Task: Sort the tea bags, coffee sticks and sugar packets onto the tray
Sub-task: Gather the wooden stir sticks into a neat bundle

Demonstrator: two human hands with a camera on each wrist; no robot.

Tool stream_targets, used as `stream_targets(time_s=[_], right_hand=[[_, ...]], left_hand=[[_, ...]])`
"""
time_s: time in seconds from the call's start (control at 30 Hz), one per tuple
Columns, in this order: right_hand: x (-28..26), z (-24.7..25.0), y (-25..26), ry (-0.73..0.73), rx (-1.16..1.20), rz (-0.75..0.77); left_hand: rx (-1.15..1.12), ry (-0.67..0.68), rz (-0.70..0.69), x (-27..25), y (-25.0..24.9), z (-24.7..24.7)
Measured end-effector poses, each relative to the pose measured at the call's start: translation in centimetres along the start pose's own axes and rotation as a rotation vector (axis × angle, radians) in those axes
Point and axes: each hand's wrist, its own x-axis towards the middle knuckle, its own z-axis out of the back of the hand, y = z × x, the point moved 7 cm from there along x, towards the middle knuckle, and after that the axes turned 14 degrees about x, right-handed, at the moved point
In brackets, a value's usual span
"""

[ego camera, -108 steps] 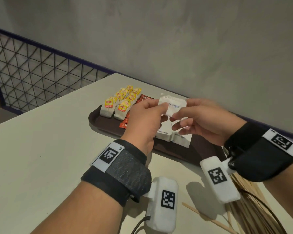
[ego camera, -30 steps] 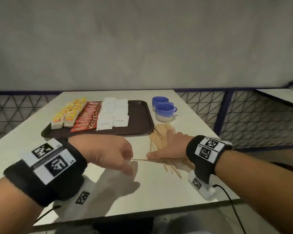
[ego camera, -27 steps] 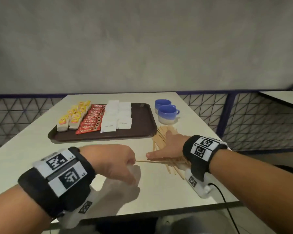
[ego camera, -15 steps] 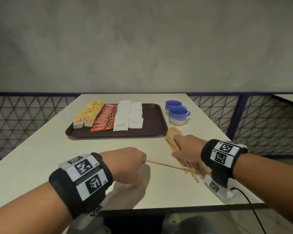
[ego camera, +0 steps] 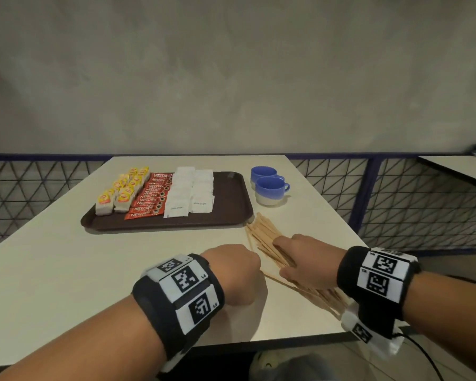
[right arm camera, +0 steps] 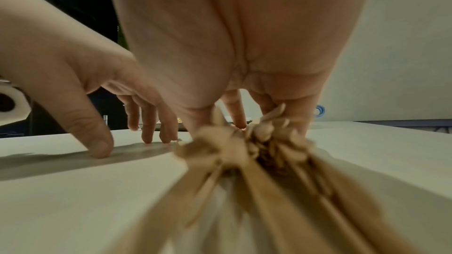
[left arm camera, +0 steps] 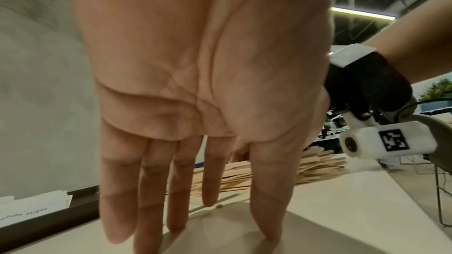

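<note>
On the brown tray (ego camera: 231,196) lie rows of yellow tea bags (ego camera: 121,192), red coffee sticks (ego camera: 149,199) and white sugar packets (ego camera: 190,193); one sugar packet (left arm camera: 31,211) shows in the left wrist view. My right hand (ego camera: 300,259) sits right of the tray on a pile of wooden stirrers (ego camera: 264,235), thumb and fingers closed round the bunch (right arm camera: 244,161). My left hand (ego camera: 239,270) is just left of the pile, fingers (left arm camera: 151,210) straight with their tips on the table, holding nothing.
Two blue cups (ego camera: 270,188) stand right of the tray's far corner. A lone stirrer (ego camera: 275,280) lies between my hands. The table's front edge (ego camera: 259,342) is close under my wrists. A mesh fence (ego camera: 410,202) and another table (ego camera: 456,166) are to the right.
Both hands left the sugar packets on the tray and came to the stirrers. In the last second my right hand went from lying flat on the pile to closing round it.
</note>
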Motion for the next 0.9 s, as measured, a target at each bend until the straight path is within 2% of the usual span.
stream_targets(time_s=[0.3,0.5,0.6,0.7,0.8,0.9], right_hand=[[0.3,0.4,-1.3,-0.027,0.012,0.038],[0.9,1.6,-2.7,-0.068,0.135,-0.02],[0.4,1.8,-2.3,-0.001,0.154,-0.008],[-0.2,1.2,-1.9,0.041,0.053,0.004],[0.0,1.3,-2.1,0.018,-0.018,-0.005],[0.8,2.0,-2.9,-0.033,-0.003,0.02]], left_hand=[[-0.057,-0.055,0.068,3.6,2.3,0.3],[-0.085,0.029,0.049,5.6,2.0,-0.5],[-0.101,0.006,0.021,7.0,1.3,-0.4],[-0.091,-0.061,-0.008,8.4,0.6,0.0],[-0.091,-0.132,-0.02,9.3,0.2,0.7],[-0.114,-0.129,-0.02,10.1,0.1,0.9]])
